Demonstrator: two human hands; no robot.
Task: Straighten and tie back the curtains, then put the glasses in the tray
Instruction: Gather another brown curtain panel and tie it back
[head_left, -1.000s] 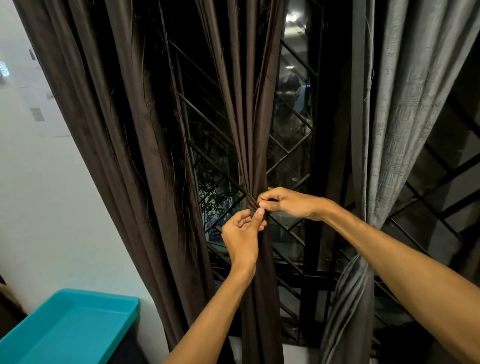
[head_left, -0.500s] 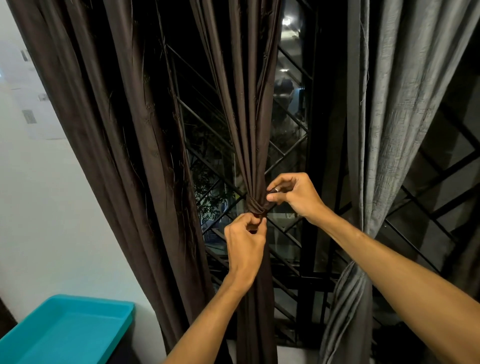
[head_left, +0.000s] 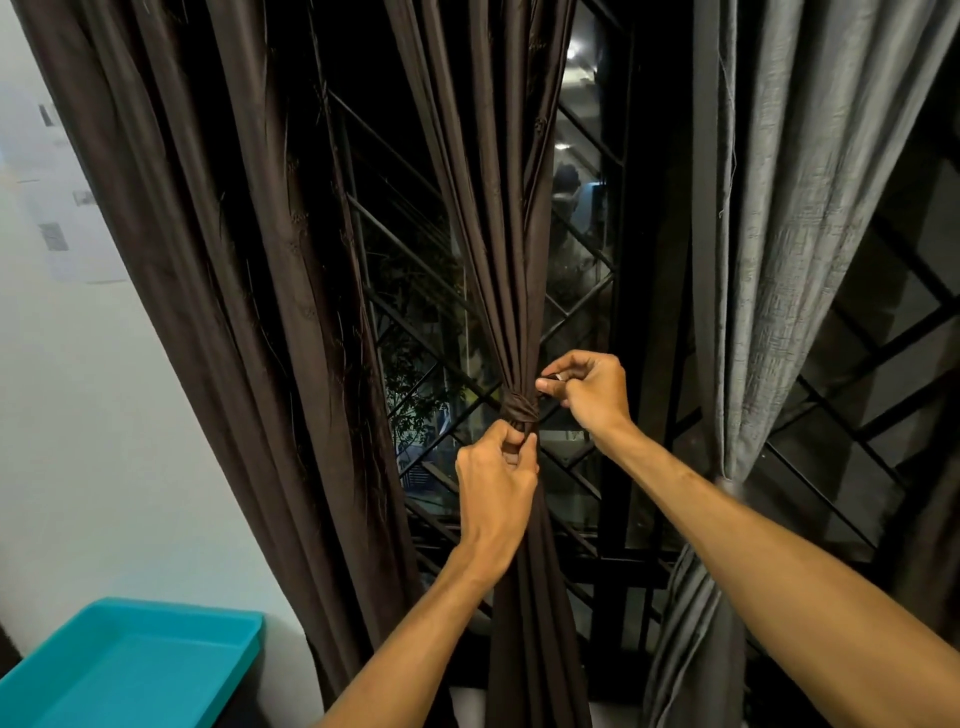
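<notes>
A dark brown curtain (head_left: 498, 234) hangs gathered in the middle of the window, cinched by a dark tie band (head_left: 519, 410). My left hand (head_left: 496, 483) pinches one end of the band just under the knot. My right hand (head_left: 589, 389) pinches the other end to the right of the knot. A second brown curtain (head_left: 208, 260) hangs loose on the left. A grey curtain (head_left: 769, 208) on the right is tied back at its waist (head_left: 730, 486). A teal tray (head_left: 130, 670) sits at the lower left. No glasses show.
Behind the curtains is a dark window with a black diagonal metal grille (head_left: 582, 322). A white wall (head_left: 78, 415) fills the left side, with pale papers stuck on it.
My hands have drawn apart. The right hand has moved right and up from the knot, the left hand has dropped below it, and the wound band now shows between them.
</notes>
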